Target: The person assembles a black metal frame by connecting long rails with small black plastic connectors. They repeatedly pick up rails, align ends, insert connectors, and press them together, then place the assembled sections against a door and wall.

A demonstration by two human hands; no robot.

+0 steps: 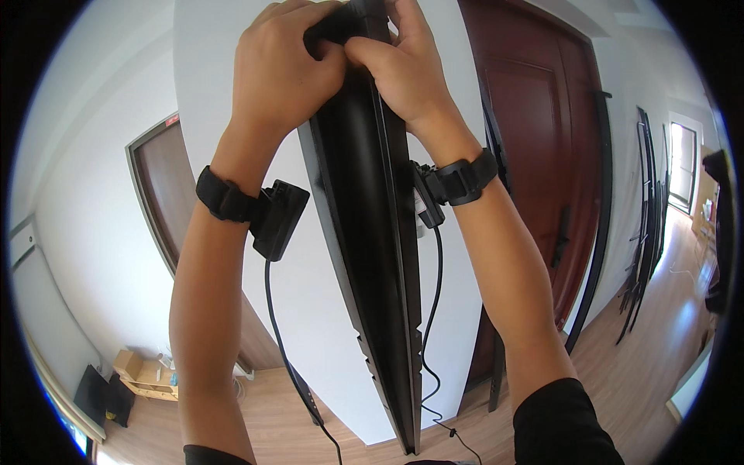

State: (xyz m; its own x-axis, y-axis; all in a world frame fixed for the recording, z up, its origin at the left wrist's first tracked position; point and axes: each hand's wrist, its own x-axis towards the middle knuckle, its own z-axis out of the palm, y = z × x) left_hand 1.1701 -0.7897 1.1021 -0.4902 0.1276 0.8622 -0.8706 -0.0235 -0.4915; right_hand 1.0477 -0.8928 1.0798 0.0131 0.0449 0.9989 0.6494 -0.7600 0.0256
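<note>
A long black channel-shaped profile [360, 201] stands upright in front of me, its hollow side toward me and its notched lower end near the floor. Both of my hands are at its top. My left hand [283, 70] is curled over the left edge, thumb bent inward. From the other side my right hand [399, 66] grips the right edge, its thumb pressing toward the middle. Between the thumbs, a dark part [333, 31] at the upper end is partly covered; whether it is a separate piece I cannot tell. Most fingertips are hidden behind the profile.
Behind the profile is a white wall [213, 77], with a dark red door [527, 132] to its right. Several long black strips [643, 217] lean farther right. A low wooden stand [151, 380] is at left. Cables [283, 349] hang from black devices strapped to both wrists.
</note>
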